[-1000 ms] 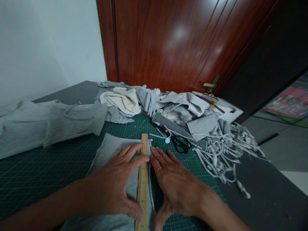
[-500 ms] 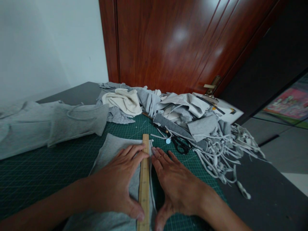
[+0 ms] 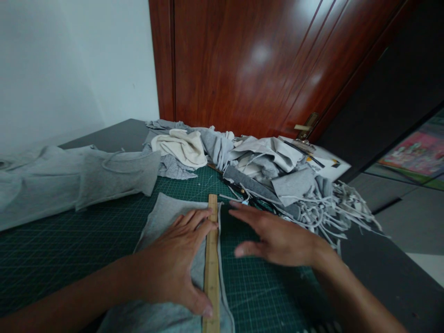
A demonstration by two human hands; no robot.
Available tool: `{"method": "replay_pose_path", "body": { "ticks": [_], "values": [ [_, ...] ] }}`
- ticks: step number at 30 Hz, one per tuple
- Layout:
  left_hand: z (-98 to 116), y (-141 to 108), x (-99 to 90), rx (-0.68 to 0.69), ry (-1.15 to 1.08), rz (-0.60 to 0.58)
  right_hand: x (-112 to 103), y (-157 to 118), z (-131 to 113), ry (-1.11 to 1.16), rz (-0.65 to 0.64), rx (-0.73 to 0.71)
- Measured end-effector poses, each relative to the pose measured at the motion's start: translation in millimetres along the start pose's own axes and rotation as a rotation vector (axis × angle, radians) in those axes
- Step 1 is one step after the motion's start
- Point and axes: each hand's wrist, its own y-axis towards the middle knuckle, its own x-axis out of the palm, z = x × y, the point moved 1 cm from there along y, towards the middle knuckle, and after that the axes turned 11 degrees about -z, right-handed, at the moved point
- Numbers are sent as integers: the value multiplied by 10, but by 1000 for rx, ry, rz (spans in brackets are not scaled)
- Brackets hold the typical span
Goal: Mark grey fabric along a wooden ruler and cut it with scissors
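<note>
A piece of grey knit fabric [image 3: 162, 217] lies flat on the green cutting mat [image 3: 258, 296]. Along its right edge rests a wooden ruler [image 3: 212, 268], with a narrow strip of fabric showing to the right of it. My left hand [image 3: 173, 263] spreads over the fabric; its fingertips and thumb press on the ruler. My right hand [image 3: 277, 236] is raised over the mat to the right of the ruler, slightly blurred, fingers stretched and thumb apart, with nothing in it. Just beyond it lie black-handled scissors [image 3: 261, 203], partly hidden by the hand.
Grey fabric pieces [image 3: 118, 178] lie at the left. A pile of grey and white cloth scraps [image 3: 267, 157] and a cream cloth [image 3: 183, 147] lie at the back. Thin fabric strips [image 3: 322, 210] tangle at the right. Behind stands a brown door [image 3: 243, 69].
My right hand has lifted off the fabric's edge and moved right and away, now partly covering the scissors. My left hand stays on the ruler.
</note>
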Motion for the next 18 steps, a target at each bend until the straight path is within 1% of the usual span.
{"method": "replay_pose_path", "body": {
  "ticks": [2, 3, 5, 7, 10, 13, 18],
  "values": [
    [12, -3, -16, 2, 4, -6, -165, 35, 155, -121, 156, 81],
    [19, -5, -24, -8, 10, -17, -216, 70, 233, -175, 184, 117],
    [34, -9, -39, -25, 17, -34, -250, 157, 370, -209, 200, 143],
    [45, -11, -47, -17, 13, -32, -211, 239, 466, -227, 211, 160],
    [48, -8, -46, 0, -3, -18, -99, 307, 533, -247, 230, 183],
    [48, -2, -44, -35, -9, -45, -19, 319, 532, -262, 249, 202],
    [68, -8, -59, -42, 17, -68, 15, 347, 490, -283, 310, 236]
  ]
}}
